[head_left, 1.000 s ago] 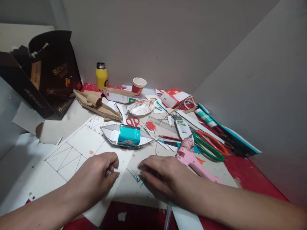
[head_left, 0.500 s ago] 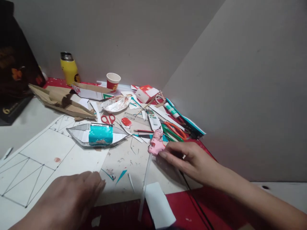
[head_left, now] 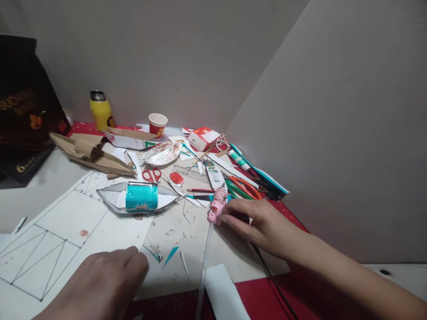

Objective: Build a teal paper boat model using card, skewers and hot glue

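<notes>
My right hand [head_left: 258, 226] has its thumb and fingers closed on the pink glue gun [head_left: 217, 205], which points away from me. A long clear glue stick [head_left: 205, 262] sticks out of the gun's back end, and a black cord [head_left: 267, 269] runs from below my hand toward me. My left hand [head_left: 110, 280] is curled into a loose fist over the lower edge of the drawn-on paper; its inner side is hidden. Ahead of it lies a paper boat [head_left: 110, 195] with a shiny teal band [head_left: 142, 196] around its middle.
Behind are a brown cardboard boat [head_left: 116, 166], a silvery boat [head_left: 163, 153], red scissors [head_left: 151, 174], a ruler [head_left: 191, 172], green-and-orange-handled tools [head_left: 245, 189], a paper cup [head_left: 158, 124] and a yellow bottle [head_left: 102, 113]. White card [head_left: 223, 289] lies in front; a black bag [head_left: 23, 111] stands left.
The whole view has shifted, so things sit slightly lower in it. My right fingers have moved a little further over the glue gun. My left hand stays curled.
</notes>
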`<control>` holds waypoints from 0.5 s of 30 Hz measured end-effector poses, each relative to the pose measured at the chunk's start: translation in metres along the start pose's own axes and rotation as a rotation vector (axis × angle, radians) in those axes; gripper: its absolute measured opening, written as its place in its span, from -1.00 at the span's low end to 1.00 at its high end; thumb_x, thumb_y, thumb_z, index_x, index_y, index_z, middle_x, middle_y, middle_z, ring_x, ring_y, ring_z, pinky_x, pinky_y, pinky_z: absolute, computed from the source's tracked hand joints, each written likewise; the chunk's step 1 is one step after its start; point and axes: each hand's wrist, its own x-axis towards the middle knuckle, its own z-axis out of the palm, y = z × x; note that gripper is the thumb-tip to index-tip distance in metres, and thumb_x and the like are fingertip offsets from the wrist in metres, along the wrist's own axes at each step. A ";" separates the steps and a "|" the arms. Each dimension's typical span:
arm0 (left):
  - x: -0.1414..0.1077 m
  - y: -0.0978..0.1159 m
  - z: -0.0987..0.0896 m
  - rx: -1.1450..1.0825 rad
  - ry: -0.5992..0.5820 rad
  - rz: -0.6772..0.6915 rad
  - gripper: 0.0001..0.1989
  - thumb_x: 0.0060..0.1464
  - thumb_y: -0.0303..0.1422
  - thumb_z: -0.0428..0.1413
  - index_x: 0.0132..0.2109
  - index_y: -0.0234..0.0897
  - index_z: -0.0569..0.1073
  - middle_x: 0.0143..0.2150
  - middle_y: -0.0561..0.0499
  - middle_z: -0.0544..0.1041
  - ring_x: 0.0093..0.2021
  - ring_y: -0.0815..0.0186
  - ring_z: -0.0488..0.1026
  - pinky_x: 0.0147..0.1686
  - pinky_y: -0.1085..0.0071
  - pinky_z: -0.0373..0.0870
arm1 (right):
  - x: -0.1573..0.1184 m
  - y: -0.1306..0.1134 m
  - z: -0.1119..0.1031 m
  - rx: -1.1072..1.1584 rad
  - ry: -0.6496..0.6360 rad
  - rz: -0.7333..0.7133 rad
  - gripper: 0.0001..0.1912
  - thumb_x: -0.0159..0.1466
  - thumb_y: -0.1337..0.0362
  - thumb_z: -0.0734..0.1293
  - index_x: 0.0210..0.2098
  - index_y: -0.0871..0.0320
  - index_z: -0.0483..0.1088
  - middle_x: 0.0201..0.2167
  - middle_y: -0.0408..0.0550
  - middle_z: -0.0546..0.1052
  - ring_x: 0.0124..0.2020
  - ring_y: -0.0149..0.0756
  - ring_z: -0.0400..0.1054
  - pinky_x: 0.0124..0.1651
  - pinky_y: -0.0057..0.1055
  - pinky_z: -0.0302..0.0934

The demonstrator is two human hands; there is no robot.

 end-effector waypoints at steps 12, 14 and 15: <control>0.041 -0.026 0.069 0.476 0.037 0.329 -0.66 0.08 -0.24 0.06 -0.61 -0.22 0.28 -0.66 0.07 0.33 -0.70 0.41 0.08 -0.64 0.39 -0.27 | 0.129 0.001 0.027 -0.202 0.027 -0.052 -0.82 0.19 0.21 0.35 -0.33 0.22 0.49 -0.33 0.10 0.54 -0.32 -0.20 0.38 -0.30 -0.38 0.10; 0.040 -0.029 0.070 0.544 0.092 0.406 -0.77 0.08 -0.28 0.07 -0.52 -0.19 0.32 -0.61 0.08 0.38 -0.70 0.40 0.12 -0.66 0.39 -0.27 | 0.136 -0.001 0.033 -0.214 0.025 -0.055 -0.85 0.18 0.26 0.33 -0.38 0.24 0.47 -0.35 0.13 0.53 -0.32 -0.18 0.37 -0.30 -0.35 0.08; 0.039 -0.028 0.067 0.569 0.102 0.427 -0.81 0.09 -0.32 0.06 -0.48 -0.18 0.33 -0.59 0.09 0.41 -0.70 0.39 0.14 -0.67 0.38 -0.26 | 0.138 -0.001 0.034 -0.211 0.028 -0.049 -0.86 0.18 0.29 0.32 -0.40 0.24 0.47 -0.36 0.14 0.53 -0.33 -0.18 0.37 -0.30 -0.35 0.08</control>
